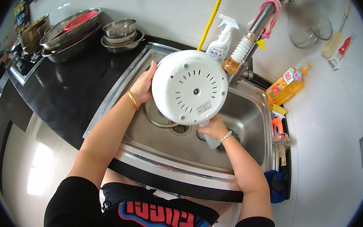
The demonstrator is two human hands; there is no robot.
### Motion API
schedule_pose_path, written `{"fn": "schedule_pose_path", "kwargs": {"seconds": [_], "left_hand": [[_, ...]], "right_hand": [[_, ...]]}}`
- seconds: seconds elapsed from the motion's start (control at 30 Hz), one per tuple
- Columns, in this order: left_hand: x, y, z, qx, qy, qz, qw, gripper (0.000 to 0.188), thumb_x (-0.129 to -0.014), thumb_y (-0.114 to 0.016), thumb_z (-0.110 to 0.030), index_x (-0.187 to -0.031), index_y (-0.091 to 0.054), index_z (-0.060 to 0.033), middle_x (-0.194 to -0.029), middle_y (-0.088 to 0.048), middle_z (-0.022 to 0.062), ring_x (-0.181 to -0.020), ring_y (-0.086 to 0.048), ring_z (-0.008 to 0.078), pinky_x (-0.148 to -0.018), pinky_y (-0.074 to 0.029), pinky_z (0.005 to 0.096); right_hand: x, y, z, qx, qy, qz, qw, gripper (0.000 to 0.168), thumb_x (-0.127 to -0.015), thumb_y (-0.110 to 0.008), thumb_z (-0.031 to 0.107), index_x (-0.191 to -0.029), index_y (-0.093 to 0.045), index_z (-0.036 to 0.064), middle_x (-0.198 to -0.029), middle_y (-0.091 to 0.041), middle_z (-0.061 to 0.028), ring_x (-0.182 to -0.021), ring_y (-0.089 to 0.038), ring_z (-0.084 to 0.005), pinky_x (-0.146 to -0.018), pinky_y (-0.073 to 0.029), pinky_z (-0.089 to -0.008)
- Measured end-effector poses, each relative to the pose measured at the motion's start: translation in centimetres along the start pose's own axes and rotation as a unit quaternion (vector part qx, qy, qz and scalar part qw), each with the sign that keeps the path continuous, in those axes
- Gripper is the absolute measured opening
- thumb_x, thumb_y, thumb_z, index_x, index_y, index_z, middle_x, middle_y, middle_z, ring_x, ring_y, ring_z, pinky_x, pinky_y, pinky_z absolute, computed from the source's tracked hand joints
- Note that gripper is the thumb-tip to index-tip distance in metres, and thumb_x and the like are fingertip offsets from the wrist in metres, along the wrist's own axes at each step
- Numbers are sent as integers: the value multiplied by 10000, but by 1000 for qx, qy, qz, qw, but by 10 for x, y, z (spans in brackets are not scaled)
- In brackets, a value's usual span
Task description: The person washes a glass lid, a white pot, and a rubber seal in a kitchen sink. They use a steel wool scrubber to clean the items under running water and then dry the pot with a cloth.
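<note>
A round white plastic appliance body, probably an electric pot, is held over the steel sink with its vented underside facing me. My left hand presses against its left side, thumb up along the wall. My right hand grips its pale handle at the lower right. Beneath the appliance, a round lid or dish is partly visible in the sink, beside a drain strainer. A dark mesh scourer seems to lie behind my right wrist, mostly hidden.
A faucet and a white spray bottle stand behind the sink. An orange detergent bottle, brushes and a blue cloth line the right edge. Stacked metal bowls and larger basins rest on the black counter at left.
</note>
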State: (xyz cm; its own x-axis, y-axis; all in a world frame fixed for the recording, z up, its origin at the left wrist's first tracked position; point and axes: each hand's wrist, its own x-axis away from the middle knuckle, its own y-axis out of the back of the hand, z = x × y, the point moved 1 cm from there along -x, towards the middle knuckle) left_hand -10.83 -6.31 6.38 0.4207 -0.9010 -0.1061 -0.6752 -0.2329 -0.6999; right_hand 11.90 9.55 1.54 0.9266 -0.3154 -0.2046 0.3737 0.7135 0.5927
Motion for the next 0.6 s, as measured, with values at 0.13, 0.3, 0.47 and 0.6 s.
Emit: {"fn": "schedule_pose_path", "kwargs": {"seconds": [0.13,0.3,0.47,0.6], "left_hand": [[-2,-10,1,-47,-38,-57,997,529,-876,-499,-456,-1090,-546,26,-1012,-616,112,-907,-592,188,-804,-478,340],[2,-21,-4,-66,-59,-111,990,514,-851,-573,-407,-1050,-547,66,-939,-634,126,-806,-619,175,-726,-503,302],[3,-12,-8,-63,-72,-137,986,493,-851,-583,-384,-1048,-547,67,-951,-630,132,-813,-621,175,-712,-509,306],[-4,-6,-4,-40,-69,-131,988,488,-859,-569,-384,-1051,-547,64,-963,-628,131,-821,-622,183,-725,-507,317]], "right_hand": [[-3,13,17,8,-44,58,997,440,-616,-749,131,-1005,-584,6,-942,-645,-109,-845,-616,-208,-769,-486,-305],[-30,146,66,-107,-52,-352,928,176,-819,-593,170,-938,-567,43,-790,-593,-35,-734,-590,-117,-592,-472,-246],[-105,222,159,-97,74,-502,856,532,-852,-562,382,-1227,-468,17,-1046,-584,-100,-908,-562,-197,-832,-432,-317],[-142,255,173,42,148,-422,893,462,-824,-611,313,-1130,-541,-26,-924,-612,-100,-808,-570,-176,-786,-453,-328]]}}
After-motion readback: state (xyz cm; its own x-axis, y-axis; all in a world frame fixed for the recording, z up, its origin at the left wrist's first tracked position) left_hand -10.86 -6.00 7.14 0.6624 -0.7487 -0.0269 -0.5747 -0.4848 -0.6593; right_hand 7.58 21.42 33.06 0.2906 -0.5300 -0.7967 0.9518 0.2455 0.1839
